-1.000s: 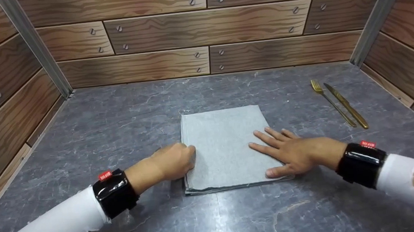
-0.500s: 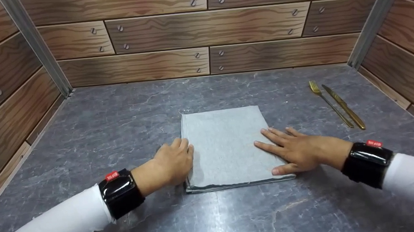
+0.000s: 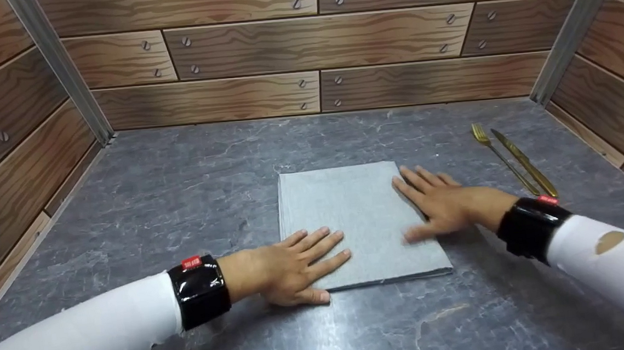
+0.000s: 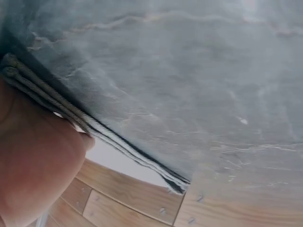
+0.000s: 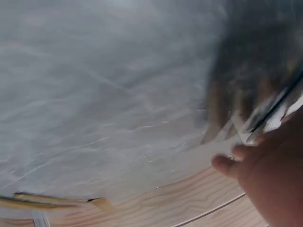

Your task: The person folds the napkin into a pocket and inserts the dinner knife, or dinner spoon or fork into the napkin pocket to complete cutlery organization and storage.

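A light grey folded cloth (image 3: 358,210) lies flat on the table in the head view, its stacked layers showing along the near edge. My left hand (image 3: 302,269) rests on its near left corner, fingers spread and straight, thumb by the front edge. At the right edge of the cloth is my right hand (image 3: 437,199), fingers extended, thumb blurred over the cloth. In the left wrist view the cloth's layered edge (image 4: 104,132) runs beside the left palm (image 4: 40,151). The right wrist view shows the right hand (image 5: 270,170) near a sliver of the cloth.
A gold fork (image 3: 503,156) and a gold knife (image 3: 525,163) lie side by side on the right of the grey marbled table (image 3: 197,177). Wood-patterned walls (image 3: 240,97) enclose the table at the back and both sides.
My left hand has gone from a curled grip at the cloth's left edge to spread fingers on its near left corner. My right hand has slid farther back along the right edge.
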Demonstrator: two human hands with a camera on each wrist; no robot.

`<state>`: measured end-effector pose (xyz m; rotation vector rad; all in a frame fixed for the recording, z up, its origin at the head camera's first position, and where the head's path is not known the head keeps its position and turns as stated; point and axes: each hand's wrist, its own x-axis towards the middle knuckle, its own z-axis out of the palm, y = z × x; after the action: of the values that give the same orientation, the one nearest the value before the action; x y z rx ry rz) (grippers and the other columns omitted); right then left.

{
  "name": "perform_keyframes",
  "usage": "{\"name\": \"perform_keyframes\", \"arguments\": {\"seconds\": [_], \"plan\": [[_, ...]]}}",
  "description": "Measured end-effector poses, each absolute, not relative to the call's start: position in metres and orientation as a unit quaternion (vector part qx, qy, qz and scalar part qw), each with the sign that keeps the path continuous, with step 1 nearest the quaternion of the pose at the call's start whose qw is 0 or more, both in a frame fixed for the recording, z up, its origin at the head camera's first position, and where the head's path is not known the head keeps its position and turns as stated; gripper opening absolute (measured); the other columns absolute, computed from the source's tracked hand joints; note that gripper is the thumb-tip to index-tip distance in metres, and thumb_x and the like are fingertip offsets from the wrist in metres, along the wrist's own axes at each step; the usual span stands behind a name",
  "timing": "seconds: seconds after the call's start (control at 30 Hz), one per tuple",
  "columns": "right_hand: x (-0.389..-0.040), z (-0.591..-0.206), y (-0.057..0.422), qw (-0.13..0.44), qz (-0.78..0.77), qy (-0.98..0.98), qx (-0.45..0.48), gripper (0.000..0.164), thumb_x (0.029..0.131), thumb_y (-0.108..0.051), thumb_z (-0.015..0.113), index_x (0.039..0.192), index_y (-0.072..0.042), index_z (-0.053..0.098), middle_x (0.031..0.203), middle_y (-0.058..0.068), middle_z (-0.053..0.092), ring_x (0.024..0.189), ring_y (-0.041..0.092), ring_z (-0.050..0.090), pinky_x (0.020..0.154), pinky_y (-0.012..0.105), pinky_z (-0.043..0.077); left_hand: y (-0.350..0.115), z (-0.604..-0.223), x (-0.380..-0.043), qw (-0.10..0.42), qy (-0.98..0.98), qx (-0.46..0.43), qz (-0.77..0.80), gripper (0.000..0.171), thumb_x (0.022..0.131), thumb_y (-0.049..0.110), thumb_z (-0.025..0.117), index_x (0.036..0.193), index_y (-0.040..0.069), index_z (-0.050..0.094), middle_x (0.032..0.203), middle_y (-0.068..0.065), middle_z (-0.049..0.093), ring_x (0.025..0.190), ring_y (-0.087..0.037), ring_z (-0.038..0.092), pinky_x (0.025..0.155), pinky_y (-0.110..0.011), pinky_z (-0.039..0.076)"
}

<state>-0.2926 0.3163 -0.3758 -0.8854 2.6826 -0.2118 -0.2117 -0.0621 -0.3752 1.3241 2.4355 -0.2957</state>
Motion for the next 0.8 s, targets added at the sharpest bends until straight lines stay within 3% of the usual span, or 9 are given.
{"name": "perform_keyframes", "arguments": {"seconds": [0.13, 0.37, 0.5, 0.63, 0.8], "plan": [[-0.294, -0.364, 0.291, 0.154, -0.085, 0.933, -0.314, 0.125, 0.108, -0.078, 0.066, 0.185, 0.003, 0.011, 0.196, 0.032, 0.004, 0.181, 0.062, 0.002, 0.141, 0.089, 0.007, -0.061, -0.367, -0.205, 0.188, 0.861, 0.462, -0.102, 0.081, 0.125, 0.060, 0.038, 0.191, 0.025, 0.008, 0.201, -0.007, -0.006, 0.188, -0.029, -0.002, 0.154, -0.052, 0.013], [-0.344, -0.384, 0.301, 0.181, -0.123, 0.929, -0.300, 0.146, 0.095, -0.079, 0.083, 0.185, 0.005, 0.003, 0.195, 0.032, -0.006, 0.182, 0.058, -0.007, 0.136, 0.094, -0.005, -0.064, -0.364, -0.215, 0.227, 0.848, 0.473, -0.070, 0.085, 0.124, 0.058, 0.044, 0.191, 0.024, 0.005, 0.200, -0.005, -0.013, 0.187, -0.031, -0.012, 0.154, -0.055, 0.002], [-0.340, -0.374, 0.297, 0.190, -0.129, 0.927, -0.296, 0.149, 0.094, -0.080, 0.084, 0.184, 0.006, 0.003, 0.194, 0.035, -0.010, 0.180, 0.061, -0.010, 0.134, 0.095, -0.007, -0.062, -0.356, -0.228, 0.273, 0.851, 0.448, -0.029, 0.082, 0.124, 0.057, 0.042, 0.191, 0.026, 0.006, 0.199, -0.004, -0.015, 0.187, -0.030, -0.014, 0.153, -0.057, -0.005], [-0.334, -0.376, 0.293, 0.168, -0.134, 0.928, -0.305, 0.134, 0.103, -0.079, 0.072, 0.186, 0.000, 0.004, 0.195, 0.033, -0.008, 0.182, 0.059, -0.008, 0.135, 0.095, -0.007, -0.061, -0.344, -0.261, 0.270, 0.881, 0.388, 0.014, 0.077, 0.125, 0.052, 0.033, 0.190, 0.023, 0.005, 0.198, -0.006, -0.016, 0.187, -0.032, -0.014, 0.150, -0.060, -0.010], [-0.321, -0.367, 0.270, 0.156, -0.114, 0.929, -0.315, 0.114, 0.113, -0.071, 0.062, 0.187, -0.002, 0.011, 0.196, 0.030, -0.001, 0.182, 0.059, -0.001, 0.139, 0.092, -0.002, -0.051, -0.338, -0.304, 0.219, 0.910, 0.351, 0.001, 0.082, 0.125, 0.050, 0.038, 0.190, 0.012, 0.004, 0.200, -0.010, -0.008, 0.188, -0.035, -0.008, 0.152, -0.062, -0.008]]}}
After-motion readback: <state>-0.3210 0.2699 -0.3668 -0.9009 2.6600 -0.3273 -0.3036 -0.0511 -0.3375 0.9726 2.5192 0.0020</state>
